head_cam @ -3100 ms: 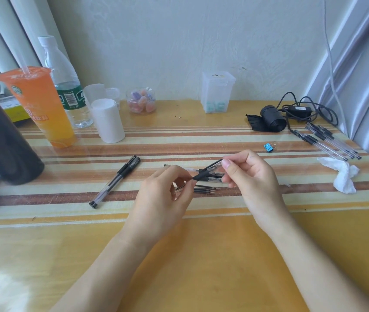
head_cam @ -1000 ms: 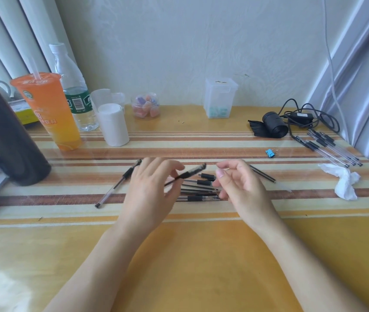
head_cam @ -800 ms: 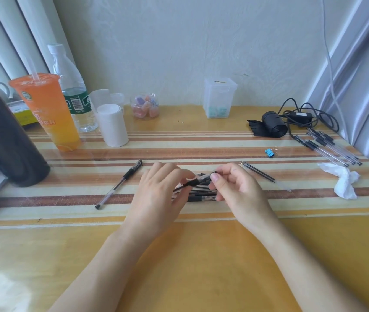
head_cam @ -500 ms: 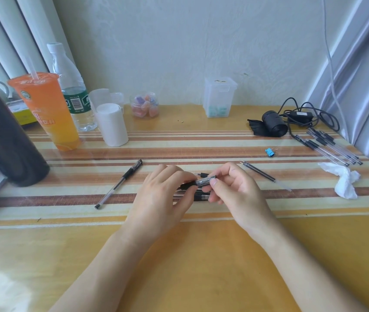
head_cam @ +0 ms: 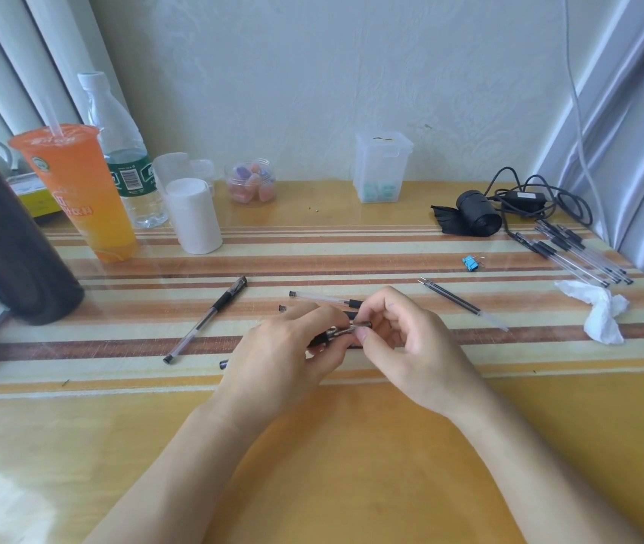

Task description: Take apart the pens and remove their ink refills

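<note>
While both grips work on a single gel pen (head_cam: 342, 331) held just above the tabletop (head_cam: 352, 445), the left grip (head_cam: 285, 359) curls round the pen's black rubber sleeve. The right grip (head_cam: 403, 347) pinches the metal-coloured nose cone between thumb and fingertips. The pen spans the gap between the two, tip toward the right grip, its rear hidden behind the left.

By its build the pen looks light and stiff, with a thin plastic barrel that could crack if bent. The rubber sleeve offers the surest hold. The small, smooth cone is likely to slip unless pinched firmly and twisted rather than pulled. The refill inside would be slender and easily bowed, so it is best drawn straight out by its tip end.

Just beyond the grips lies a clear pen barrel (head_cam: 320, 298). To the right of the right grip, apart from it, loose ink refills (head_cam: 454, 300) rest side by side. To the left of the left grip lies an assembled pen (head_cam: 210, 316). Well beyond the right grip, a bundle of pens (head_cam: 575, 253) sits near the tabletop's edge.
</note>
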